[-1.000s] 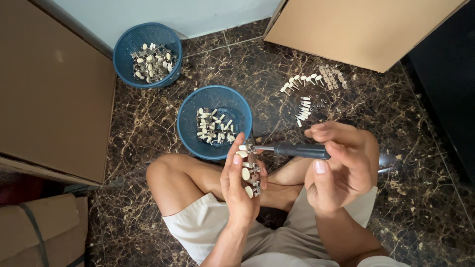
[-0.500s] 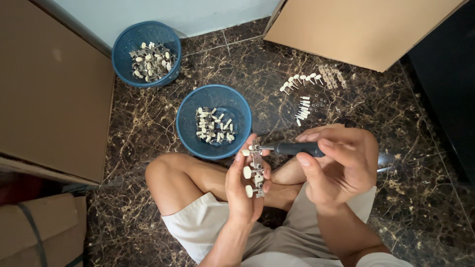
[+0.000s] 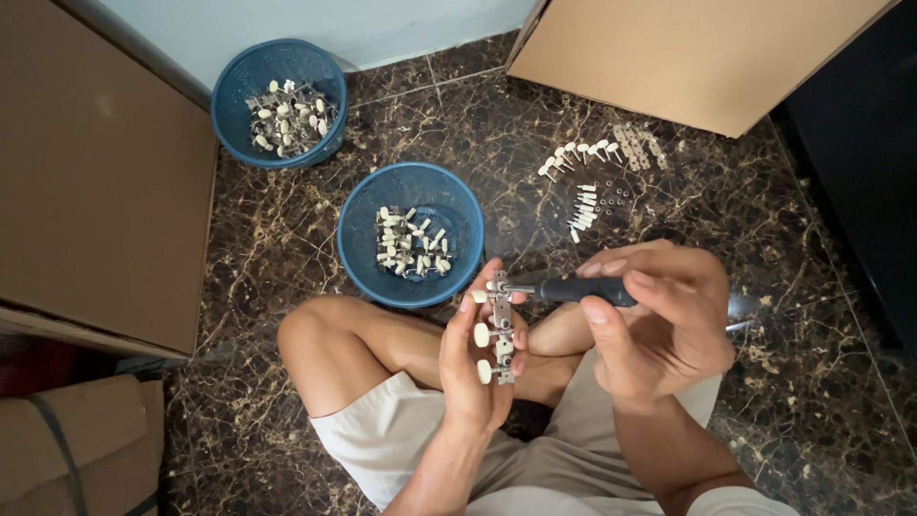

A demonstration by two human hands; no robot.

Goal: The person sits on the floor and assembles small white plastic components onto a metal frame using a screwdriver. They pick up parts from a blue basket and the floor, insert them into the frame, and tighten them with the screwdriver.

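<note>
I sit cross-legged on a dark marble floor. My left hand (image 3: 473, 358) holds a metal tuner strip (image 3: 499, 330) with three cream knobs, upright in front of my knees. My right hand (image 3: 659, 320) grips a black-handled screwdriver (image 3: 573, 289) held level, its tip touching the top of the strip. Just beyond my hands sits a blue basket (image 3: 368, 263) with several similar cream-knobbed parts inside.
A second blue basket (image 3: 229, 86) of parts stands at the far left by the wall. Loose cream pegs and small metal pieces (image 3: 592, 177) lie on the floor to the right. Cardboard boxes flank the area at left (image 3: 95, 182) and top right (image 3: 688, 48).
My left hand and the strip shifted slightly right and lower. The screwdriver tip stays at the strip's top while my right-hand fingers regripped the handle.
</note>
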